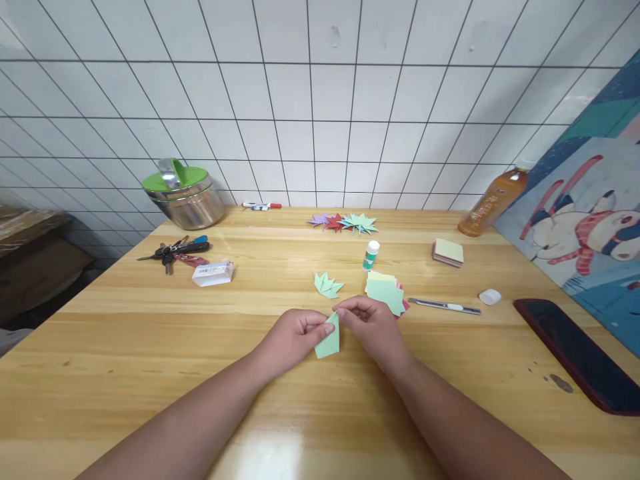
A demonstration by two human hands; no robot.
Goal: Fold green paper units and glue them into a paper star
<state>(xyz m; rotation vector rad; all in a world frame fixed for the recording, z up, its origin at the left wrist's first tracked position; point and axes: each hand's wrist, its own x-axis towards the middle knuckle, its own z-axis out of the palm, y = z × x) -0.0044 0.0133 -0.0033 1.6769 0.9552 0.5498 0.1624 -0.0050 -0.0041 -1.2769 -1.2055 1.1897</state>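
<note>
Between my two hands is a folded piece of light green paper (329, 343), narrowing to a tip at its upper end. My left hand (295, 337) pinches it at the left side, thumb lying on top. At the upper tip, the thumb and fingers of my right hand (373, 327) close on the paper. Just beyond my hands lies a pointed, leaf-like piece of folded green paper (328, 285). A stack of paper sheets (385, 295), green on top with yellow and dark pink edges below, sits beyond my right hand. Behind that stack stands a glue stick (371, 256).
At the back lie purple, red and green folded paper stars (345, 223) and a marker (261, 206). Rightward are a utility knife (445, 306), white cap (490, 297), paper pad (448, 253), phone (575, 353) and bottle (493, 202). Leftward are keys (173, 253), a small box (213, 273) and a green-lidded pot (185, 197).
</note>
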